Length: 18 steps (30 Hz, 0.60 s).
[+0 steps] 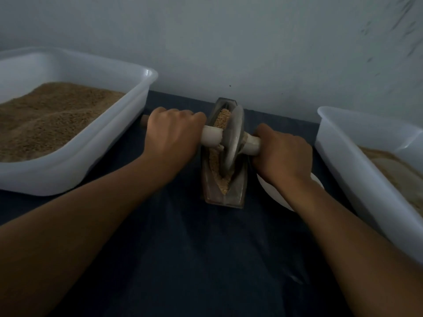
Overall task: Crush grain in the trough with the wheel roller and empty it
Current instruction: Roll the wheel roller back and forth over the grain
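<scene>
Now, trough: the trough [225,193] sits on the dark worktop [183,248], its long way pointing from you to the wall.
Wheel roller: the wheel roller [232,143] stands in the trough, near the middle, on the grain [222,121].
Handle: it lies across the trough, side to side.
Left hand: your left hand [171,133] has its fingers wrapped round the left end.
Right hand: your right hand [282,154] has its fingers wrapped round the right end.
Next push: both hands are just as near, so I think you roll away and back along the trough.
</scene>
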Motion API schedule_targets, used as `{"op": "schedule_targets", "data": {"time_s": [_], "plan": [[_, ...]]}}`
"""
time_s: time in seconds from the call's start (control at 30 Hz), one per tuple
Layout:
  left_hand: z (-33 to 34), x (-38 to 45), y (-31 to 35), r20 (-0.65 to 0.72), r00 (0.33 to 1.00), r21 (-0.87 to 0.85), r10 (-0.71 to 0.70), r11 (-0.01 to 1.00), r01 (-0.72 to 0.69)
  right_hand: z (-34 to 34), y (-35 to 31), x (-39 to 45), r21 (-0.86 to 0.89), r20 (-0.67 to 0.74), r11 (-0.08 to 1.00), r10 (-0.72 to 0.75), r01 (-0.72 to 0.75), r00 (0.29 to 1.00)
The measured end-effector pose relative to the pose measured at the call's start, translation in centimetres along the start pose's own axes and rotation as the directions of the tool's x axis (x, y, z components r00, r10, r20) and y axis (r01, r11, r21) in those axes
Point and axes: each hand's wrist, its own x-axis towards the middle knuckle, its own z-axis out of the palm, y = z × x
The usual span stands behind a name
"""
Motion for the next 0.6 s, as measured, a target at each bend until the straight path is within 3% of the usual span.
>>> {"op": "schedule_targets", "data": {"time_s": [0.27, 0.6], "plan": [[1.8, 2.0, -0.4, 0.105, 0.994, 0.02, -0.038, 0.999, 0.036, 2.3, 1.1, 3.0, -0.027, 0.065, 0.999, -0.023, 0.024, 0.998], [2.4, 6.6, -0.8, 0.363, 0.927, 0.055, -0.095, 0.995, 0.081, 3.4, 2.5, 8.0, 0.011, 0.385, 0.999, -0.045, 0.045, 0.922]]}}
